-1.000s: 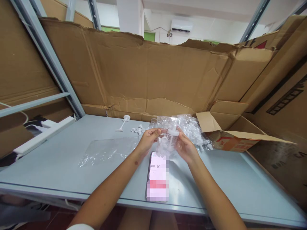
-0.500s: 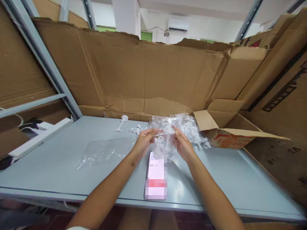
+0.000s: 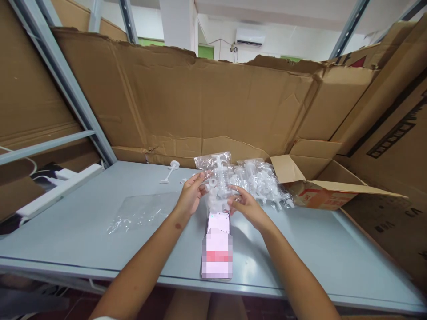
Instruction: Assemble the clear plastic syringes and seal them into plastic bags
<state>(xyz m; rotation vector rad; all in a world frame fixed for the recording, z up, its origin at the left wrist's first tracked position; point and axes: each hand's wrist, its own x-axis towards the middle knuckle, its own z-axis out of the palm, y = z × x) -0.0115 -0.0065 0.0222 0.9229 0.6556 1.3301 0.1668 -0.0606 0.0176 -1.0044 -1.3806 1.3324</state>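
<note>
A clear plastic bag [image 3: 220, 178] hangs upright between my hands above the table. Inside it show a clear ribbed or marked cylinder with a white plunger-like piece, a small white ring and other white plastic parts. My left hand [image 3: 193, 191] pinches the bag's left edge between thumb and fingers. On the lower right side, my right hand [image 3: 246, 205] has its thumb and fingers closed around the bag. Just below the bag lies a phone [image 3: 217, 249] with a lit, partly blurred screen.
Several bagged white parts [image 3: 262, 180] lie at the back, beside an open cardboard box [image 3: 328, 193]. A white plunger-like piece [image 3: 171, 171] and a flat clear bag [image 3: 142, 213] lie left. A power strip [image 3: 62, 189] runs along the left edge; cardboard [image 3: 216, 98] walls the back.
The bag has turned so the cylinder and plunger stand upright, its top now higher. My right hand has moved down to the bag's lower side; my left hand has shifted slightly left.
</note>
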